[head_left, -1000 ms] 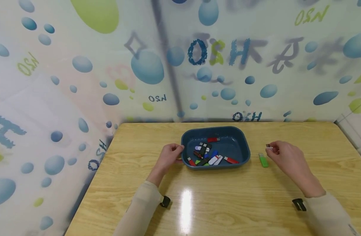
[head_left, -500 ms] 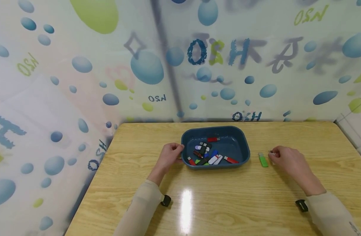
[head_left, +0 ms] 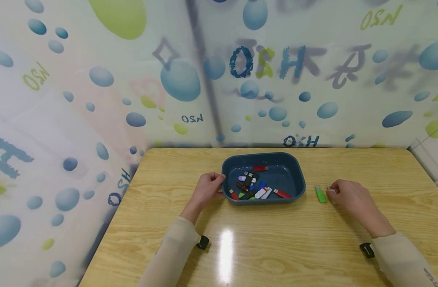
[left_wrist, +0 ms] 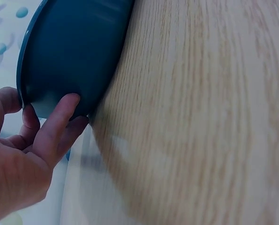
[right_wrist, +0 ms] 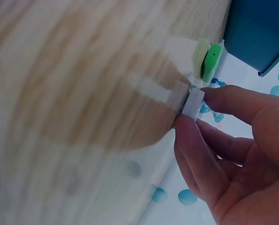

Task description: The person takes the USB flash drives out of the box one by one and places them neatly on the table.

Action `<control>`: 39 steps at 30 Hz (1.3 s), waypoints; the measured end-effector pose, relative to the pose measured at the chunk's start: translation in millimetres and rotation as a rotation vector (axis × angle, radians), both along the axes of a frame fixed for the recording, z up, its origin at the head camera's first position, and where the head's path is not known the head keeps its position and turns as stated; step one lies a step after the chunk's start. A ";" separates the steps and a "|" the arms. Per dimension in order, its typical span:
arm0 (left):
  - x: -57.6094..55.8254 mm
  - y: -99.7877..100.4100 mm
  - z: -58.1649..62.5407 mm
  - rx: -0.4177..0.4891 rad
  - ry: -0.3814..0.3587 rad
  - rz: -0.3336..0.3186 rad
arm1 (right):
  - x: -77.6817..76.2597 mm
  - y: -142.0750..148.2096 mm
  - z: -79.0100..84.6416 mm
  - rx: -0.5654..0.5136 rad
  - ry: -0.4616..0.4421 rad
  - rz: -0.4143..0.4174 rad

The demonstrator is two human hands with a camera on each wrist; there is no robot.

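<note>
Wall [head_left: 133, 59]: pale, blue and green blobs plus lettering, fills upper half and left side of head view. Wood table [head_left: 276, 243] across lower part. Two beige sleeves [head_left: 170, 255] come in from the bottom edge, lower left and lower right, black strap [head_left: 202, 242] at each cuff.

Blue bin [head_left: 290, 179] on table, just right of frame center. Left hand [head_left: 206, 187] is clamped on its left rim, fingers against the outer wall. Right hand [head_left: 351, 197] is right of the bin, well apart from it, thumb and finger pinched together on a white USB stick [right_wrist: 194, 104]. Stick sits at table level, right of center in head view; can't tell if it's touching the wood.

Small stuff: pile of USB sticks [head_left: 263, 193] in the bin, mostly left half: red, black, white, blue, green. Green USB stick [head_left: 321, 194] lies on table between bin and right hand, just beside the white one.
</note>
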State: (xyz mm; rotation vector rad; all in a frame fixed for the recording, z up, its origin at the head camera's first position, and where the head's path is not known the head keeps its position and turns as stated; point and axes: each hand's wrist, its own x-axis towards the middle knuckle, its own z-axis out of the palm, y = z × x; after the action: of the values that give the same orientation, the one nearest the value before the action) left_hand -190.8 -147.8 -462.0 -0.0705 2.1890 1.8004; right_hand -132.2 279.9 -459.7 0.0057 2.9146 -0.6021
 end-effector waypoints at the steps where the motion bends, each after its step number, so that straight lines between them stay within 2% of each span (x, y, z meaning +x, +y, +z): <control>1: 0.1 0.3 0.2 0.001 0.001 -0.001 | -0.2 0.2 -0.2 0.002 0.000 0.002; 14: -2.3 2.9 -1.5 0.023 -0.015 -0.017 | 2.6 4.6 -0.9 -0.016 -0.009 0.004; 15: -0.3 3.7 1.3 0.024 -0.010 -0.017 | 3.3 5.5 -0.6 -0.018 -0.005 0.007; 18: -0.3 3.4 0.1 0.019 -0.011 -0.018 | 5.4 6.6 2.1 -0.025 0.052 0.018; 21: 0.5 3.8 -1.0 0.025 0.003 -0.004 | 8.5 -1.0 11.4 -0.033 0.171 0.031; 25: -0.6 3.5 -4.7 0.023 0.009 0.012 | 13.6 -26.3 30.5 -0.079 0.350 0.116; 28: -0.4 3.9 -5.0 0.017 0.013 0.016 | 13.1 -49.8 41.8 -0.112 0.411 0.217; 30: -0.5 4.2 -5.4 0.017 0.012 0.018 | 10.1 -65.1 45.0 -0.122 0.420 0.281; 34: -0.8 3.9 -6.2 0.022 0.009 0.016 | -1.6 -91.5 43.9 -0.090 0.369 0.373; 39: 0.2 4.4 -6.4 0.062 0.016 0.018 | -17.8 -110.1 35.7 -0.015 0.312 0.429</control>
State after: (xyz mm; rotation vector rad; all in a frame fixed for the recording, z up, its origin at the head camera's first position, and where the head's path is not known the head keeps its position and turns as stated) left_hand -190.6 -143.4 -468.4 -0.0627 2.1481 1.8828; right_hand -150.0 169.8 -423.9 -0.7573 3.0497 -0.5911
